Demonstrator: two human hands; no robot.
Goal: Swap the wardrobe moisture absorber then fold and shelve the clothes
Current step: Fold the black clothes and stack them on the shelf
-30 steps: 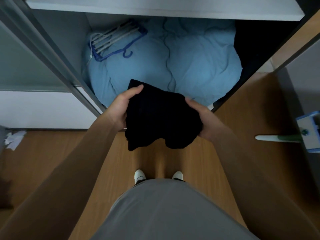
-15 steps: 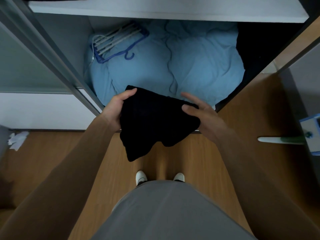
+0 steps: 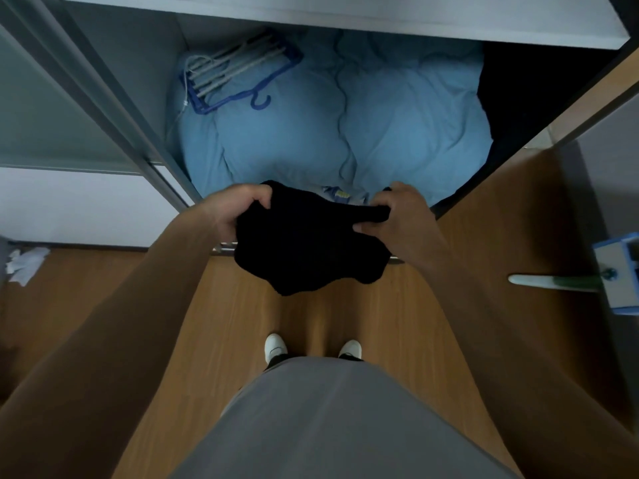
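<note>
A black knitted garment [image 3: 307, 247] hangs bunched between both hands, just in front of the open wardrobe's lower compartment. My left hand [image 3: 235, 210] pinches its upper left corner. My right hand [image 3: 401, 216] grips its upper right edge with the fingers curled over the cloth. The garment's lower part droops toward the wooden floor. No moisture absorber can be seen.
A light blue duvet [image 3: 345, 126] fills the wardrobe bottom, with a blue multi-bar hanger [image 3: 238, 72] on its left. A white shelf [image 3: 345, 15] runs above. Dark clothes [image 3: 525, 98] sit at right. A blue-white box [image 3: 619, 274] stands at right, crumpled paper [image 3: 26, 264] at left.
Both hands shifted from holding the garment's sides to gripping its top corners. The garment moved up and forward toward the wardrobe opening and now hangs more bunched.
</note>
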